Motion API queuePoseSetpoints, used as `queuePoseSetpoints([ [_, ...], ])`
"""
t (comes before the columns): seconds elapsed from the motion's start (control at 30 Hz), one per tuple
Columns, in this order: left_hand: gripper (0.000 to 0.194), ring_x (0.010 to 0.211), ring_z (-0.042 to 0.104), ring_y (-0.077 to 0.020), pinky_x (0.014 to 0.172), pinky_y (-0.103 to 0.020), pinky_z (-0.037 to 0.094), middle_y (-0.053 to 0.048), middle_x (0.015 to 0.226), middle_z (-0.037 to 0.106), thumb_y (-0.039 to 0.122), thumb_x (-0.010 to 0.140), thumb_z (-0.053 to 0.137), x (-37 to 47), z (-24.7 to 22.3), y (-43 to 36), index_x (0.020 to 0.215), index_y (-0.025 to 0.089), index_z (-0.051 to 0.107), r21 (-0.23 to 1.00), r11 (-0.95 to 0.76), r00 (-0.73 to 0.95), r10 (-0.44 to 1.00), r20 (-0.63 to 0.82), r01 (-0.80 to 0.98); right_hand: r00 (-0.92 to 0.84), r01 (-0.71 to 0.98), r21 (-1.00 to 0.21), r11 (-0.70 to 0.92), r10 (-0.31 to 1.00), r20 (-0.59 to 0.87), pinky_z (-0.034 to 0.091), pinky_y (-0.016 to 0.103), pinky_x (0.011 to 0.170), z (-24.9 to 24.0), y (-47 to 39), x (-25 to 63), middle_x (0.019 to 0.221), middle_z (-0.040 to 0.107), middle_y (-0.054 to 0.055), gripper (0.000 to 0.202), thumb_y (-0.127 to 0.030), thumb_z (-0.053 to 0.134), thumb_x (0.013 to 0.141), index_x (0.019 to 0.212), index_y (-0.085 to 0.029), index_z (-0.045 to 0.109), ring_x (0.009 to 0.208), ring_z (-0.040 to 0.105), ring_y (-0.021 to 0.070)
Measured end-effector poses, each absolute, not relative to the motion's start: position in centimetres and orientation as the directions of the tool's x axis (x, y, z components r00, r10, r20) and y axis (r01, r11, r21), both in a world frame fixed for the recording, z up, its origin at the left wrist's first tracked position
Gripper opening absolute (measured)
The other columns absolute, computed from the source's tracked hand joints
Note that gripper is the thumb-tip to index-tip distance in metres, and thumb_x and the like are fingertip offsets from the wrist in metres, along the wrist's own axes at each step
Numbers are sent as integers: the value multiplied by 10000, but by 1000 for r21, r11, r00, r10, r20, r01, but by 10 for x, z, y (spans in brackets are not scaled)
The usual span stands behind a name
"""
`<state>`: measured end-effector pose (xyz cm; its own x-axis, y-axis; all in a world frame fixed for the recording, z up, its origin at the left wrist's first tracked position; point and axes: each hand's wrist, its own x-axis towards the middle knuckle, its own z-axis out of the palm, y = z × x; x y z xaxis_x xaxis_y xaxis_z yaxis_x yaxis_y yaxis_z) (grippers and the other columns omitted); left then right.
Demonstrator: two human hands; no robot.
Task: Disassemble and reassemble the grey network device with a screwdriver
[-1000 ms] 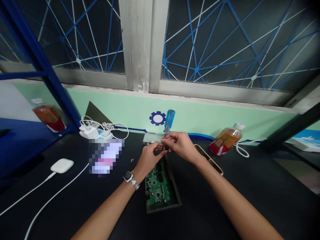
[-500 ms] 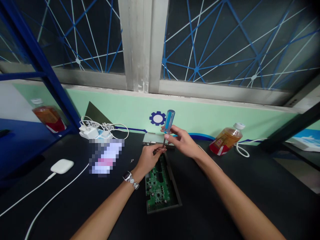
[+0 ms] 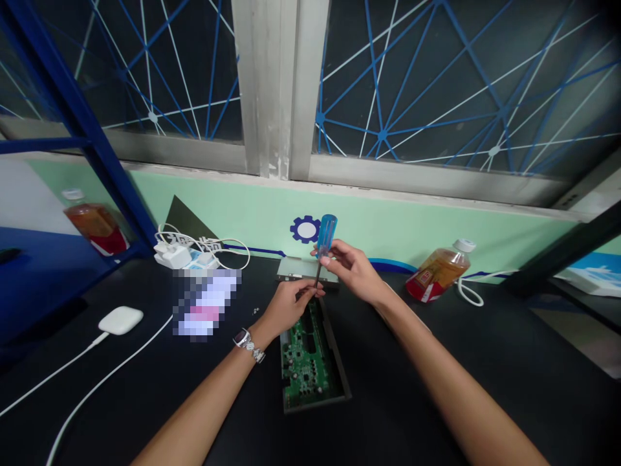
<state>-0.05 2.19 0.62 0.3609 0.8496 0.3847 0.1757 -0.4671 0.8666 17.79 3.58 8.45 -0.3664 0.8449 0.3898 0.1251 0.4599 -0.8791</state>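
A green circuit board (image 3: 303,366) lies in a dark, shallow frame on the black table. Above its far end, my right hand (image 3: 352,270) grips the blue handle of a screwdriver (image 3: 326,233), which stands nearly upright with its shaft down. My left hand (image 3: 288,307) is closed, its fingertips pinched around the lower shaft near the tip. The screwdriver's tip and whatever it touches are hidden by those fingers. Behind both hands sits a flat metal-edged part (image 3: 301,268). Some tiny metal pieces (image 3: 255,311) lie left of my left hand.
A drink bottle (image 3: 436,272) stands at the right rear. To the left are a blurred-out phone (image 3: 208,307), a white power strip (image 3: 187,257) with cables, and a white case (image 3: 121,320) on a cord. Window frames and a green wall rise behind the table.
The screwdriver handle has turned and shifted slightly, with the shaft a little further left. My left wrist has moved slightly left. Both hands keep their hold.
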Motion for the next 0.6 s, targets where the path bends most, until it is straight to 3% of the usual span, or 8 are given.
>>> queuePoseSetpoints([
  [0.13,212,926,726,-199,865,-299,541,-53,952,775,242,941,530,-1,6,22,1041,160,698,865,-470,365,847,386,176,-447,117,-900,420,831,330,470,363,913,89,36,182,984,681,44,216,-403,644,869,973,-214,662,963,622,199],
  [0.4,226,966,712,-204,874,-312,542,-73,1010,760,234,944,513,1,7,20,1061,163,694,836,-514,381,824,420,191,-323,108,-911,398,881,347,495,309,701,79,43,179,845,615,9,337,-472,730,768,938,-233,563,765,584,170],
  [0.6,181,967,661,-220,866,-319,501,-68,1033,712,218,884,587,-14,14,20,1030,207,693,587,-630,414,777,475,508,-226,161,-874,458,879,419,415,276,569,77,42,174,730,511,-24,397,-500,756,734,776,-243,457,614,463,138],
])
